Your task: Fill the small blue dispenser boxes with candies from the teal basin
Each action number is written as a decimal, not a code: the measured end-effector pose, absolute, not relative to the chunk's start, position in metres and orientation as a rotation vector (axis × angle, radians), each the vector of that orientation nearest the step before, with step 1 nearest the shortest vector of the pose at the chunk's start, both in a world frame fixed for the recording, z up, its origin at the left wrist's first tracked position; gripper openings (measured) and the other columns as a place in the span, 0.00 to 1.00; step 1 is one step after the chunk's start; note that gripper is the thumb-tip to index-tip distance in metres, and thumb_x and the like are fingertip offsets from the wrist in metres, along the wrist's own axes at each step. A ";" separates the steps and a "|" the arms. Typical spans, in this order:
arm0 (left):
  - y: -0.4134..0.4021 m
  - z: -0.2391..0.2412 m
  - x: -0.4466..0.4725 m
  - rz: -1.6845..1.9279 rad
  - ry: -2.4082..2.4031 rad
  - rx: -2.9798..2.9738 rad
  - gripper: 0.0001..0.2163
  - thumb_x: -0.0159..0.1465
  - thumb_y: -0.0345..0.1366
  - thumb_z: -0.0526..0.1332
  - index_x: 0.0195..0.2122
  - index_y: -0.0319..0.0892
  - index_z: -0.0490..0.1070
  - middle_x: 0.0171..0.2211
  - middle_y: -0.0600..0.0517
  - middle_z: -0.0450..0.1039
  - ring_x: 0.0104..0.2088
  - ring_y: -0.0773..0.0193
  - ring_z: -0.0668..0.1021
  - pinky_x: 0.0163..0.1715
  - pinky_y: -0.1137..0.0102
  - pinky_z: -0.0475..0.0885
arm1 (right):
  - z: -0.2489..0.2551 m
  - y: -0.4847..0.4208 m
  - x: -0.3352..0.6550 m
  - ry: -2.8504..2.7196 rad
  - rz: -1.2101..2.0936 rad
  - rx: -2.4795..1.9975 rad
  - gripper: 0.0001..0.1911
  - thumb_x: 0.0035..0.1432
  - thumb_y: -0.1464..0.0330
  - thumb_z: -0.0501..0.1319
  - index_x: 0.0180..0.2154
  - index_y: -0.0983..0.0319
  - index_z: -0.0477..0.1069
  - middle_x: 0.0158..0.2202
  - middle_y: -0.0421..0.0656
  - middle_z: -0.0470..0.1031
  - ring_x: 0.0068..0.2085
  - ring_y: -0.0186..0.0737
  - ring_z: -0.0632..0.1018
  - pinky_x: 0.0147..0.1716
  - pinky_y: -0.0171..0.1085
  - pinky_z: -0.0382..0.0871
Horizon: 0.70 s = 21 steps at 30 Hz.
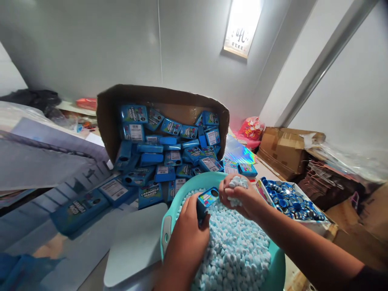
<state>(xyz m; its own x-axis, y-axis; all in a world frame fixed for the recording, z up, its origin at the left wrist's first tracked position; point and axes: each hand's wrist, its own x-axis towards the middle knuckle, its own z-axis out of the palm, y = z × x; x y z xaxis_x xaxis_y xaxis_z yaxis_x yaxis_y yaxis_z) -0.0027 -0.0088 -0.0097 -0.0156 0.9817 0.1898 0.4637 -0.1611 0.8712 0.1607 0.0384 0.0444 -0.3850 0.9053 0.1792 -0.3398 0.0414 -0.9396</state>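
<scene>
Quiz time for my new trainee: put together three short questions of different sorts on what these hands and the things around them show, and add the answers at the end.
1. True or false: the left hand grips a blue container above the turquoise tub of pale pieces.

2. What does the right hand hold?
A) the blue container
B) pale pieces
C) nothing

3. Fill in the blank: seen in the picture, the shallow white box of blue-and-silver caps stands to the ____ of the turquoise tub.

Key: 1. True. 2. B. 3. Right.
</scene>
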 end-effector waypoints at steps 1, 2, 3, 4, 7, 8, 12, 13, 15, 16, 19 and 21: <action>-0.009 -0.009 -0.003 1.113 1.460 1.697 0.23 0.62 0.32 0.58 0.59 0.46 0.64 0.60 0.44 0.69 0.62 0.52 0.70 0.62 0.55 0.64 | 0.047 0.042 0.159 -1.281 1.520 -0.631 0.12 0.43 0.67 0.69 0.28 0.60 0.67 0.19 0.34 0.67 0.18 0.30 0.66 0.16 0.30 0.54; -0.010 -0.008 -0.003 1.093 1.410 1.723 0.23 0.62 0.31 0.58 0.59 0.46 0.65 0.59 0.45 0.70 0.61 0.53 0.71 0.62 0.55 0.63 | 0.049 0.046 0.157 -1.267 1.484 -0.629 0.12 0.43 0.67 0.69 0.28 0.60 0.66 0.20 0.34 0.67 0.19 0.30 0.66 0.17 0.30 0.55; -0.011 -0.007 -0.003 1.071 1.368 1.749 0.23 0.61 0.30 0.58 0.58 0.47 0.66 0.58 0.46 0.70 0.60 0.53 0.71 0.62 0.56 0.64 | 0.050 0.049 0.156 -1.254 1.451 -0.633 0.12 0.44 0.67 0.68 0.28 0.60 0.66 0.21 0.35 0.67 0.19 0.30 0.66 0.17 0.30 0.55; -0.011 -0.006 -0.003 1.051 1.333 1.776 0.23 0.61 0.29 0.58 0.58 0.48 0.66 0.58 0.47 0.71 0.60 0.54 0.72 0.62 0.57 0.65 | 0.049 0.052 0.155 -1.243 1.424 -0.638 0.12 0.44 0.67 0.68 0.28 0.59 0.65 0.21 0.35 0.67 0.20 0.30 0.66 0.18 0.30 0.55; -0.013 -0.008 -0.002 1.025 1.280 1.831 0.24 0.61 0.28 0.57 0.58 0.50 0.67 0.57 0.48 0.71 0.59 0.55 0.72 0.61 0.58 0.66 | 0.042 0.058 0.153 -1.212 1.371 -0.637 0.11 0.45 0.67 0.68 0.28 0.60 0.66 0.23 0.35 0.68 0.20 0.30 0.67 0.18 0.31 0.54; -0.014 -0.009 -0.001 1.021 1.275 1.838 0.24 0.61 0.27 0.57 0.58 0.50 0.67 0.58 0.48 0.71 0.59 0.55 0.72 0.61 0.58 0.67 | 0.038 0.058 0.154 -1.209 1.362 -0.632 0.10 0.45 0.68 0.68 0.29 0.60 0.67 0.23 0.35 0.68 0.20 0.30 0.67 0.18 0.31 0.54; -0.014 -0.011 0.001 1.010 1.261 1.834 0.26 0.60 0.25 0.56 0.59 0.49 0.66 0.58 0.47 0.70 0.59 0.55 0.72 0.61 0.55 0.66 | 0.030 0.056 0.155 -1.211 1.346 -0.619 0.09 0.47 0.68 0.67 0.29 0.60 0.68 0.23 0.35 0.68 0.21 0.30 0.67 0.19 0.32 0.56; -0.013 -0.011 0.001 1.006 1.258 1.829 0.26 0.60 0.25 0.56 0.59 0.49 0.66 0.58 0.47 0.70 0.59 0.55 0.72 0.61 0.55 0.66 | 0.029 0.056 0.156 -1.211 1.341 -0.618 0.08 0.47 0.68 0.67 0.29 0.60 0.68 0.23 0.36 0.68 0.21 0.30 0.67 0.19 0.32 0.56; -0.013 -0.009 0.001 0.999 1.256 1.818 0.25 0.60 0.25 0.55 0.59 0.49 0.66 0.58 0.47 0.70 0.59 0.55 0.72 0.61 0.54 0.66 | 0.030 0.054 0.156 -1.209 1.331 -0.623 0.08 0.47 0.68 0.67 0.29 0.60 0.69 0.24 0.36 0.69 0.21 0.31 0.68 0.20 0.32 0.57; -0.013 -0.009 0.001 0.994 1.256 1.814 0.25 0.60 0.25 0.55 0.59 0.49 0.66 0.57 0.48 0.70 0.58 0.56 0.72 0.61 0.55 0.66 | 0.030 0.054 0.156 -1.211 1.325 -0.630 0.08 0.47 0.68 0.67 0.29 0.60 0.69 0.24 0.36 0.70 0.21 0.31 0.69 0.20 0.32 0.57; -0.012 -0.009 0.001 0.986 1.267 1.804 0.24 0.61 0.25 0.55 0.58 0.50 0.66 0.57 0.49 0.70 0.59 0.57 0.72 0.61 0.56 0.66 | 0.031 0.053 0.154 -1.214 1.304 -0.664 0.07 0.46 0.70 0.67 0.28 0.60 0.70 0.23 0.36 0.70 0.22 0.32 0.69 0.21 0.32 0.59; -0.013 -0.010 0.001 0.989 1.279 1.805 0.24 0.61 0.26 0.56 0.58 0.51 0.66 0.57 0.49 0.70 0.60 0.56 0.72 0.61 0.55 0.66 | 0.031 0.052 0.153 -1.216 1.293 -0.677 0.07 0.46 0.70 0.67 0.28 0.60 0.70 0.23 0.36 0.70 0.22 0.32 0.69 0.20 0.32 0.59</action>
<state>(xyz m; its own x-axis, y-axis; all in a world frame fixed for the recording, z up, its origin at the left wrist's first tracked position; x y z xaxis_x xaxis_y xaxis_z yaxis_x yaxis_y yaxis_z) 0.0011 -0.0129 -0.0103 0.2193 0.9579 0.1853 0.4206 -0.2641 0.8679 0.1529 0.0523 0.0308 -0.1555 0.9459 0.2846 -0.3420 0.2187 -0.9139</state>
